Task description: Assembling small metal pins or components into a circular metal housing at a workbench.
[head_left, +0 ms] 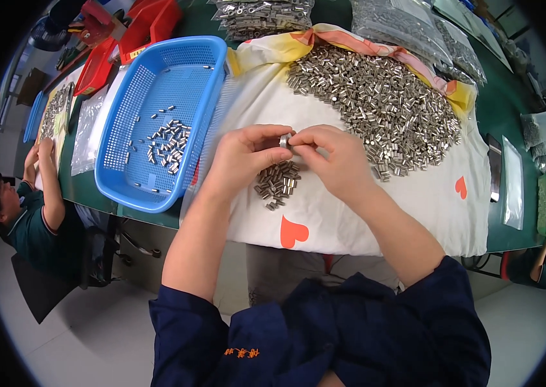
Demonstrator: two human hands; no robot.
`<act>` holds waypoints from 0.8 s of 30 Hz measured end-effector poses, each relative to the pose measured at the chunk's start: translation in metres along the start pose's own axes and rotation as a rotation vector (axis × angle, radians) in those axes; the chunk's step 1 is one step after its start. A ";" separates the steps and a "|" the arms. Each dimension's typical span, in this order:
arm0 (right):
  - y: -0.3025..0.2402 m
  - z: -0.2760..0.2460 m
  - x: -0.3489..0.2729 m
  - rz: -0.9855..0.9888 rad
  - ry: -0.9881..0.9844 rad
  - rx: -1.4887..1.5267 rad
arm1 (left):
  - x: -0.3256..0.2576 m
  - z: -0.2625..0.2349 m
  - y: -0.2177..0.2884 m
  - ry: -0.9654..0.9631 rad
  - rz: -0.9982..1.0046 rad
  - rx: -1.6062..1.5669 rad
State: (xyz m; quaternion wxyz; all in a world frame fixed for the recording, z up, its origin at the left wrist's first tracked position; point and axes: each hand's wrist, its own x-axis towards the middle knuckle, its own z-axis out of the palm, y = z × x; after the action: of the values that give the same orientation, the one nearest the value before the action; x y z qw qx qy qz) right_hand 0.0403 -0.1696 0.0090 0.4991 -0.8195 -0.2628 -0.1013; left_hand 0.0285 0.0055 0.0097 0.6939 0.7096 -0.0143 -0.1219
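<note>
My left hand [242, 155] is closed, with a short silvery metal cylinder [284, 140] between thumb and forefinger. My right hand [339, 160] pinches right beside that piece, its fingertips meeting the left ones; what sits inside this pinch is hidden. Just below my hands, a small pile of metal cylinders [277, 186] lies on a white cloth [253, 222] with red hearts. Beyond my right hand spreads a large heap of similar cylinders [392, 106], bordered by the cloth's yellow and pink edge.
To the left stands a blue mesh basket [210, 122] with scattered cylinders. Red bins [96, 68] are behind it. Bags of metal parts [263, 16] lie at the back. A phone [495, 169] and a clear plastic bag [513, 184] lie right. Co-workers [34, 209] sit on both sides.
</note>
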 end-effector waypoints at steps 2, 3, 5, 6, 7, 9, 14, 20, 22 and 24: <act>0.000 -0.010 0.000 0.311 -0.140 0.273 | -0.001 0.002 0.001 -0.015 -0.034 -0.028; -0.001 -0.011 0.001 0.314 -0.142 0.267 | -0.001 0.001 0.001 -0.031 -0.022 -0.028; -0.003 -0.008 0.005 0.260 -0.159 0.155 | 0.000 0.001 -0.001 -0.066 -0.016 -0.036; 0.001 -0.007 0.007 0.233 -0.145 0.141 | 0.000 0.001 -0.003 -0.055 -0.002 -0.031; 0.004 -0.013 0.009 0.238 -0.145 0.130 | 0.000 0.001 -0.004 -0.038 0.015 -0.028; 0.009 -0.031 0.016 0.133 -0.020 0.011 | 0.001 0.000 -0.001 -0.043 -0.005 -0.010; 0.008 -0.062 0.017 0.335 -0.311 -0.440 | 0.001 -0.002 0.000 -0.080 -0.053 -0.001; 0.023 -0.053 0.007 0.043 -0.300 -0.628 | 0.002 0.000 -0.001 -0.091 -0.065 -0.011; 0.028 -0.046 0.007 0.038 -0.256 -0.626 | 0.002 0.000 -0.002 -0.099 -0.062 -0.006; 0.029 -0.046 0.005 0.036 -0.216 -0.621 | 0.002 0.000 -0.002 -0.085 -0.065 -0.013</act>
State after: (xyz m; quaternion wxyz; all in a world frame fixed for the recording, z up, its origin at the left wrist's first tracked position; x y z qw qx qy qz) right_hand 0.0640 -0.2183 0.0110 0.1963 -0.9431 -0.2560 -0.0802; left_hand 0.0301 0.0052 0.0070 0.6930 0.6993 -0.0197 -0.1743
